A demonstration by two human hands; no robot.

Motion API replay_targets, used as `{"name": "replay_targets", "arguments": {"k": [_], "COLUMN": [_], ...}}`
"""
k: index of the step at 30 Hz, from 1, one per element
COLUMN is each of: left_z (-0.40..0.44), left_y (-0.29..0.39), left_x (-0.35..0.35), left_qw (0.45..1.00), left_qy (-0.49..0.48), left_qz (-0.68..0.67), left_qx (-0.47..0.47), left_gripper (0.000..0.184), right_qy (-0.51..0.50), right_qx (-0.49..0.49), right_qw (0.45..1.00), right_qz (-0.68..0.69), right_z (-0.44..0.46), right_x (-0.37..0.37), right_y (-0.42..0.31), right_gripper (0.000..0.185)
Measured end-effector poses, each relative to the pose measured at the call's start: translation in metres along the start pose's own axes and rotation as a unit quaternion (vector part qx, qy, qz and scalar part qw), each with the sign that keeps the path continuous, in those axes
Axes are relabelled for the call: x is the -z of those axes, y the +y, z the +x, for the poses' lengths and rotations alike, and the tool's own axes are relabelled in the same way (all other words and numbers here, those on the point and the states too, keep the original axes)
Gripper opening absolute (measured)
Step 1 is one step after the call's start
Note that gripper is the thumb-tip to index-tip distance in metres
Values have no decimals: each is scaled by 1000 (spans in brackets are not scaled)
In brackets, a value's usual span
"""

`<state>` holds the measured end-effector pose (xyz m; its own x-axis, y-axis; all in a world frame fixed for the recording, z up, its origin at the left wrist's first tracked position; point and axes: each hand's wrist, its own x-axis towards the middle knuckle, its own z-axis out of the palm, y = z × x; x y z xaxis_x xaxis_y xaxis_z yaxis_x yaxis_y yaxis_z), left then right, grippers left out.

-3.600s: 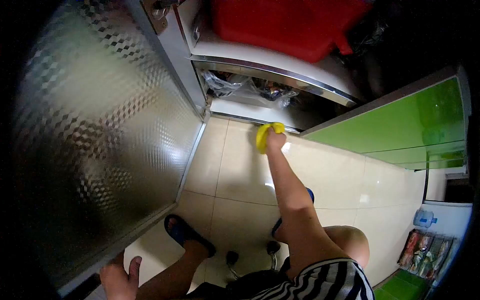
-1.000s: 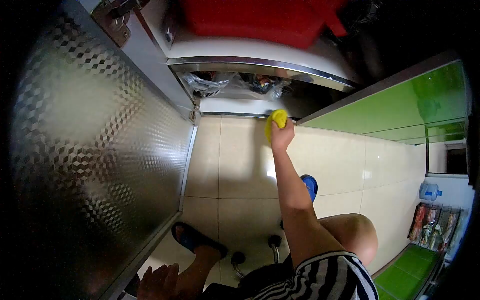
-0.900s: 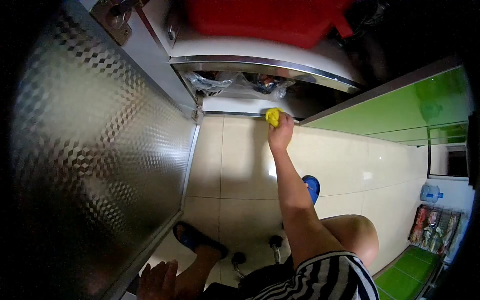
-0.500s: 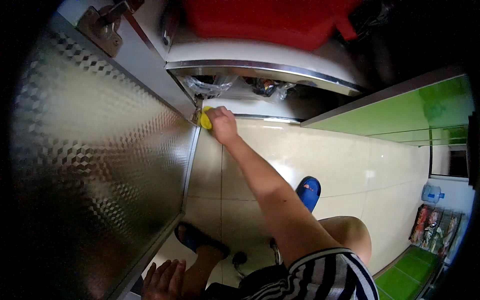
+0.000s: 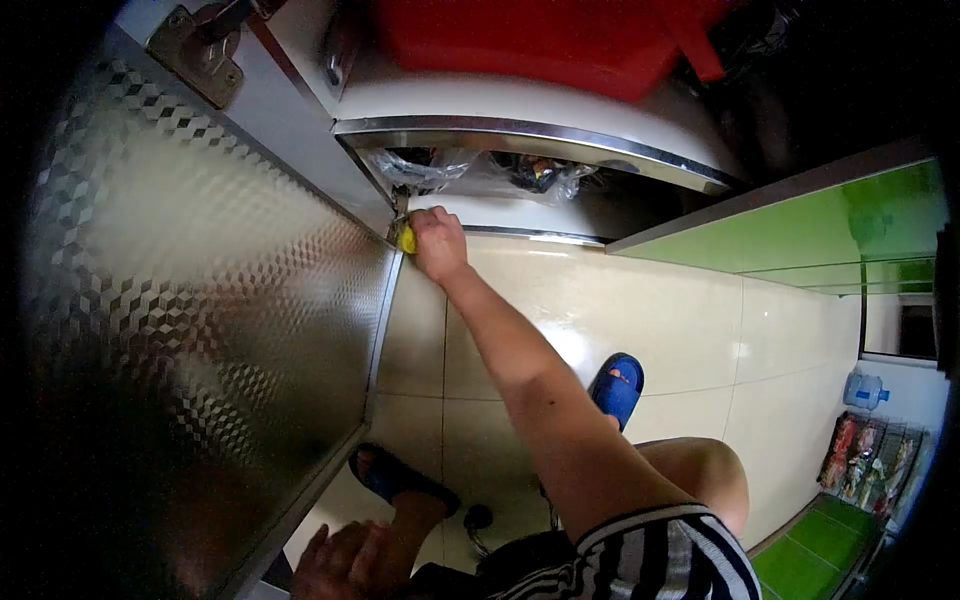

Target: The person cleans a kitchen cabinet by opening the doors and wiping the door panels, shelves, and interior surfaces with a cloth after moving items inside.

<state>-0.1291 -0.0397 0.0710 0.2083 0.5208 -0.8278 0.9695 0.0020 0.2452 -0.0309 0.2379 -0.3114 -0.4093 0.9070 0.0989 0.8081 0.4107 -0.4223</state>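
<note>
Right of our right hand we have open floor up to the green door, a slipper nearer us. Leftward, the silver door walls us off — the hand sits by its corner. In the cabinet, bags crowd the left — the right is too dark to judge.

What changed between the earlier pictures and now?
The right hand, keeping its grip on the crumpled yellow cloth, moved left along the metal-edged white ledge up to the patterned silvery door. The empty left hand drew inward. The door and glossy green panel stayed put.
</note>
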Motion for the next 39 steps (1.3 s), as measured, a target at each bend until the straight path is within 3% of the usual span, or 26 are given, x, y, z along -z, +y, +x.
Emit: {"name": "replay_targets", "arguments": {"k": [2, 3, 6, 8, 11, 13, 14, 15, 18, 20, 21, 23, 24, 27, 30, 32, 33, 36, 39], "left_z": [0, 2, 10, 10, 4, -1, 1, 0, 3, 3, 5, 8, 9, 11, 13, 12, 14, 15, 19], "left_y": [-8, -11, -32, -51, -31, -22, -20, -21, -22, -24, -26, -33, -31, -24, -18, -14, -12, -10, -24], "left_x": [-15, -17, -35, -59, -47, -40, -38, -37, -36, -40, -40, -36, -36, -35, -35, -30, -24, -11, -28], "left_qw": [988, 988, 990, 986, 983, 991, 994, 995, 996, 987, 986, 984, 984, 982, 988, 987, 987, 990, 986], "left_qy": [152, 152, 126, 135, 162, 127, 92, 90, 87, 155, 159, 150, 154, 121, 127, 126, 125, 105, 147], "left_qz": [29, 26, 34, 92, 70, 7, -51, -49, 9, 48, 44, 89, 91, 137, 82, 47, 49, 23, 42], "left_qx": [19, 20, 58, -36, -57, -31, -4, -3, -33, 22, 21, 30, 30, 47, -34, -88, -87, -90, -64], "left_gripper": [49, 49, 52, 54, 53, 54, 55, 55, 55, 55, 55, 53, 53, 52, 54, 55, 55, 55, 58], "right_qy": [62, 60, 77, 121, 159, 90, 103, 114, 37, 8, 40, -20, 36, 43, -40, 45, 3, -1, -48], "right_qx": [78, 81, -34, -88, -109, -124, -60, 3, 29, 42, 25, -42, -24, -52, -3, 29, 37, 58, 69], "right_qw": [995, 995, 995, 986, 975, 984, 991, 992, 998, 995, 982, 985, 978, 974, 977, 992, 986, 983, 979], "right_qz": [17, 18, -57, -80, -114, -90, -68, -46, -43, -89, -184, -167, -203, -216, -210, -112, -162, -173, -188], "right_z": [-8, -12, -40, -60, -60, -38, -21, -7, 18, 16, 1, -16, -29, -38, -25, -5, 7, 3, -21], "right_x": [2, 8, 38, 56, 46, 27, 8, -9, 3, 7, 10, 34, 39, 48, 42, 12, 8, 15, 42], "right_y": [18, 26, 55, 74, 81, 54, 41, 29, 5, 22, 38, 77, 97, 99, 56, 36, 27, 34, 56], "right_gripper": [40, 40, 50, 53, 50, 42, 41, 39, 32, 26, 22, 25, 24, 23, 25, 24, 25, 26, 32]}}
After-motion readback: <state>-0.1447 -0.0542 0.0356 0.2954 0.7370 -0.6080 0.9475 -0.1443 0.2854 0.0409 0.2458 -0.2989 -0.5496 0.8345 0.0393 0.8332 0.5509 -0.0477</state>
